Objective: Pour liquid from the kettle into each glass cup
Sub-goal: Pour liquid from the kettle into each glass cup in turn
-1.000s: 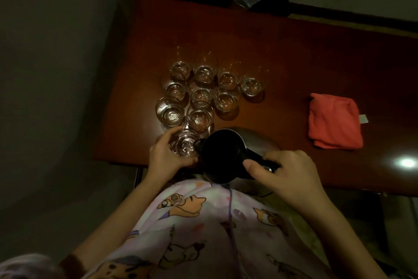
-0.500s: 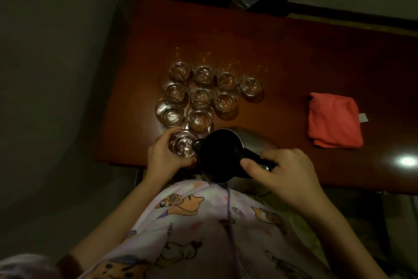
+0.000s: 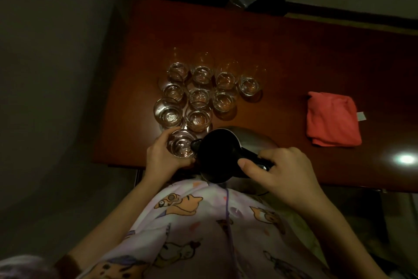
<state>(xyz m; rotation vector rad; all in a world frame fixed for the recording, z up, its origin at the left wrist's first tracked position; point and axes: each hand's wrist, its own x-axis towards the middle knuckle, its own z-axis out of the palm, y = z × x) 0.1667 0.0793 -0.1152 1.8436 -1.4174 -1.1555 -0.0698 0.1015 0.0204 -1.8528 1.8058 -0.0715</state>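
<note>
Kettle (image 3: 220, 156) spout over held glass cup (image 3: 182, 146)

At the table's (image 3: 282, 52) near edge, a left hand (image 3: 161, 156) holds a glass cup (image 3: 182, 146), the kettle (image 3: 220, 156) just right of it, nine cups (image 3: 201, 95) clustered behind, a cloth (image 3: 332, 118) toward the right edge.

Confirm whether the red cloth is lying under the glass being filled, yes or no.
No: the red cloth lies apart at the right of the table, while the left hand holds the glass.
</note>
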